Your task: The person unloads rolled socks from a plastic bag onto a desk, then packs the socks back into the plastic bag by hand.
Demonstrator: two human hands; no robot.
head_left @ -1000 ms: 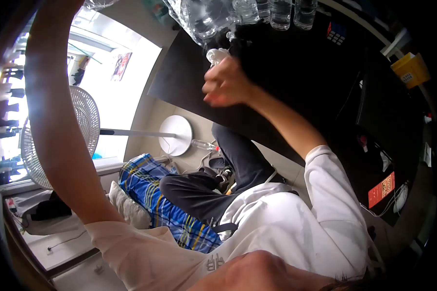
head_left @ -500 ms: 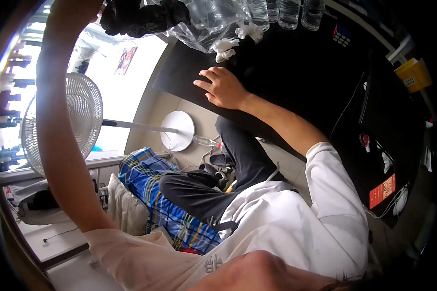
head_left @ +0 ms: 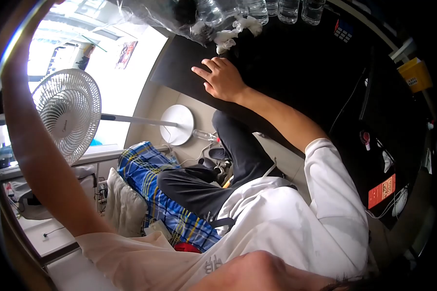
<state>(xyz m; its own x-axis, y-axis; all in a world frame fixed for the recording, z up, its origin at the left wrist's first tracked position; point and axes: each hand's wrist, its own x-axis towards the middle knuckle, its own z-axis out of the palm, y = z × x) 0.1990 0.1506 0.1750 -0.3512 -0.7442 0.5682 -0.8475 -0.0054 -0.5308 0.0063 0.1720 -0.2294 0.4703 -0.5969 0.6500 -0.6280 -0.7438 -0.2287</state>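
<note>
Crumpled white wads (head_left: 225,40) are lying at the near side of the dark desk (head_left: 296,72), just beyond the right hand (head_left: 221,78). I'm seeing that hand's fingers spreading loosely and gripping nothing; whether the tips are touching the wads I'm not managing to tell. Left hand is running off the top edge, so its fingers I'm not able to judge.

Clutter: clear plastic (head_left: 150,12) is bunching along the top, blocking the space left of the wads; water bottles (head_left: 288,10) are standing in a row behind and to the right. A puzzle cube (head_left: 343,30) is sitting farther right, a yellow box (head_left: 415,75) is showing past it, and a red card (head_left: 382,191) is lying lower down by a white cable (head_left: 374,214). Left arm (head_left: 39,150) is crossing in front of the room beside a white fan (head_left: 75,114). Below, a bottle with a red cap (head_left: 204,135) is lying on the floor (head_left: 282,155) near the fan base (head_left: 177,125), and a blue plaid cloth (head_left: 143,165) is lying next to a pale pillow (head_left: 125,203).
</note>
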